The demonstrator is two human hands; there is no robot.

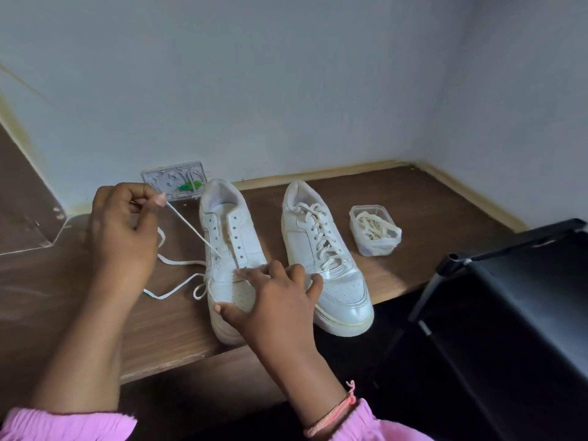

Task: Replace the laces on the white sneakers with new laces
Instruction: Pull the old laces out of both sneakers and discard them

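Note:
Two white sneakers stand side by side on a brown wooden table [413,202], toes toward me. The left sneaker [227,237] has nearly bare eyelets, and one white lace [191,226] runs from a left eyelet up to my left hand [122,230]. That hand pinches the lace taut, up and to the left of the shoe. The lace's slack loops on the table beside the shoe. My right hand [276,300] rests on the left sneaker's toe and holds it down. The right sneaker [324,256] is fully laced with cream laces.
A small clear plastic tub [375,230] holding cream laces sits right of the sneakers. A wall socket plate [173,179] with a green part is on the wall behind. A black frame rack [509,297] stands at the right, past the table's front edge.

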